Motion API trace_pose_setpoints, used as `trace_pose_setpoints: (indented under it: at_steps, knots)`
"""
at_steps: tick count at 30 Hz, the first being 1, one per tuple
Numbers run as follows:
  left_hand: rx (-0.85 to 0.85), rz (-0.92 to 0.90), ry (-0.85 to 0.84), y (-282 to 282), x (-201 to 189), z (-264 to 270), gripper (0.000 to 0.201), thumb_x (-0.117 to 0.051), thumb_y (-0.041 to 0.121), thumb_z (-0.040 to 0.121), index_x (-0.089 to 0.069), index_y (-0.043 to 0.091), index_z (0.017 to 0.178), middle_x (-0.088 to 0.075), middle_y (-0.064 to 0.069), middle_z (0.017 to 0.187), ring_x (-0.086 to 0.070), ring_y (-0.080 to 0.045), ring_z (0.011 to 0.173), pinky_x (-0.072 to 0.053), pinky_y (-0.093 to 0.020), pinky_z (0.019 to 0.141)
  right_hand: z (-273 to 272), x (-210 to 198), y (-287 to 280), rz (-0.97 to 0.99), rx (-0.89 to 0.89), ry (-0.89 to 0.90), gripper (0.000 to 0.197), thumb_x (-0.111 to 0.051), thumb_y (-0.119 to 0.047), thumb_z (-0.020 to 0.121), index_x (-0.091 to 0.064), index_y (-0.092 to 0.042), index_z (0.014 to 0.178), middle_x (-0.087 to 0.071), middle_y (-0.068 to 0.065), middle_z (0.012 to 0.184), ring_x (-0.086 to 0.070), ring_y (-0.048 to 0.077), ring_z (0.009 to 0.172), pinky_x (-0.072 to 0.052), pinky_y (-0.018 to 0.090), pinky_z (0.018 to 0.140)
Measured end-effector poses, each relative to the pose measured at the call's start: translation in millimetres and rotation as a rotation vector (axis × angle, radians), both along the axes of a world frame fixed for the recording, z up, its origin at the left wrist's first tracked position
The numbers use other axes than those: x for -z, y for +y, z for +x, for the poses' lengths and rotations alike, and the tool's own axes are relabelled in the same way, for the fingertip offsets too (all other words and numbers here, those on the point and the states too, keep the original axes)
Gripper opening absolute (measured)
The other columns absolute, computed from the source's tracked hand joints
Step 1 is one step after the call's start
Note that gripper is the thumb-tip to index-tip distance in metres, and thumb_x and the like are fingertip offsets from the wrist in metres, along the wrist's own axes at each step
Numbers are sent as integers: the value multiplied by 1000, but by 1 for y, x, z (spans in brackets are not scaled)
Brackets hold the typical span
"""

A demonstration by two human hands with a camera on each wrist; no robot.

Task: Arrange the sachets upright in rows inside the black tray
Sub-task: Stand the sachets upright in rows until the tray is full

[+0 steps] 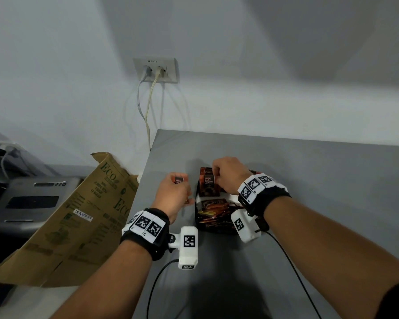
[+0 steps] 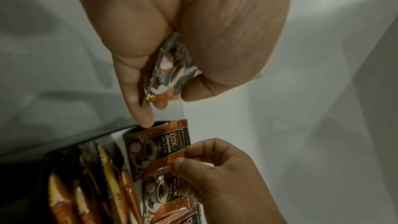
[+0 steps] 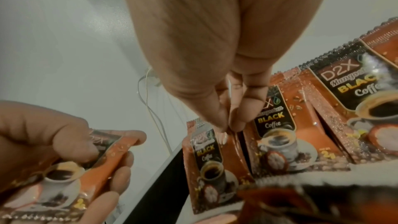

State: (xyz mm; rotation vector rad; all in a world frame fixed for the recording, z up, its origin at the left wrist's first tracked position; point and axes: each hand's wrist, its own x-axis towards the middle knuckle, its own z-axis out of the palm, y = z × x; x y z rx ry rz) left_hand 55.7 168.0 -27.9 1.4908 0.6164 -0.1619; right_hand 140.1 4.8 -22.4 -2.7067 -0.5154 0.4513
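A black tray (image 1: 196,204) sits on the grey table. At its far end several brown D2X coffee sachets (image 1: 209,184) stand upright in a row; more loose sachets (image 1: 214,211) lie flat in the near part. My right hand (image 1: 217,178) pinches the top edge of an upright sachet (image 3: 206,159), with the right hand's thumb and finger (image 3: 229,123) meeting there. My left hand (image 1: 175,192) hovers just left of the tray and grips a sachet (image 1: 179,180). In the left wrist view the left hand (image 2: 165,98) curls round that held sachet (image 2: 170,72).
An open cardboard box (image 1: 78,215) leans against the table's left edge, with a grey machine (image 1: 32,199) behind it. A wall socket (image 1: 156,70) with two cables is above the table's far corner. Wrist-camera cables trail over the near table (image 1: 320,180).
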Motion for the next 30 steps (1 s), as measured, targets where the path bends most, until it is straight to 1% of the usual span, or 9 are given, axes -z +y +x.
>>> trace_pose_setpoints:
  at_steps: [3, 5, 7, 10, 13, 16, 19, 25, 30]
  knots:
    - [34, 8, -10, -2, -1, 1, 37, -46, -10, 81, -67, 10, 103, -67, -19, 103, -67, -34, 89, -61, -54, 80, -1, -4, -3, 33, 13, -15, 13, -65, -5, 87, -60, -17, 86, -59, 4, 103, -58, 22, 92, -44, 28, 75]
    - [49, 23, -55, -5, -2, 1, 32, -53, -11, 82, -65, 8, 105, -66, -19, 99, -66, -30, 83, -61, -51, 81, -3, -13, -6, 113, 32, -34, 5, -65, -10, 85, -65, -15, 87, -63, 3, 100, -61, 21, 93, -50, 30, 79]
    - [110, 58, -121, -9, -3, 3, 33, -66, -10, 80, -63, 9, 107, -69, -19, 100, -69, -31, 85, -58, -47, 81, -7, -26, -7, 237, 36, 15, 12, -66, -17, 84, -72, -17, 94, -69, -3, 96, -64, 14, 91, -53, 29, 81]
    - [201, 40, -194, -17, -11, 6, 42, -74, -10, 78, -59, 10, 111, -72, -19, 101, -72, -32, 91, -59, -44, 84, -13, -47, -9, 337, -17, 112, 20, -72, -19, 81, -73, -27, 100, -72, -10, 90, -67, 5, 85, -53, 21, 77]
    - [191, 92, -205, -21, -15, 11, 38, -76, 0, 82, -58, 15, 113, -74, -11, 105, -72, -27, 94, -59, -40, 84, -6, -60, -25, 356, 67, 14, 21, -72, -10, 83, -70, -28, 94, -72, -9, 86, -67, 5, 80, -51, 20, 68]
    - [102, 166, -151, -17, -11, 11, 28, -70, 6, 88, -59, 20, 110, -71, -5, 109, -69, -19, 96, -57, -37, 86, 3, -59, -52, 295, 171, -47, 20, -68, -5, 86, -65, -22, 95, -70, -4, 93, -68, 13, 82, -52, 23, 63]
    - [110, 185, -121, -13, -6, 7, 24, -66, 6, 89, -61, 20, 109, -70, -5, 109, -68, -18, 96, -54, -34, 82, 0, -41, -64, 124, 136, -19, 19, -60, -1, 90, -64, -19, 95, -69, -1, 94, -66, 16, 77, -53, 26, 61]
    - [152, 183, -103, -14, -4, 0, 17, -65, 7, 91, -62, 18, 102, -68, -7, 102, -65, -16, 83, -48, -29, 73, -7, -5, -53, 22, 100, 43, 28, -53, 3, 90, -63, -23, 91, -68, 2, 97, -66, 21, 84, -59, 39, 77]
    - [175, 204, -102, -11, -2, -4, 12, -65, 8, 91, -64, 19, 95, -67, 0, 90, -64, -16, 81, -48, -31, 75, -3, 6, -48, -29, 112, 25, 30, -54, 5, 87, -61, -24, 91, -64, 3, 96, -65, 23, 82, -60, 41, 76]
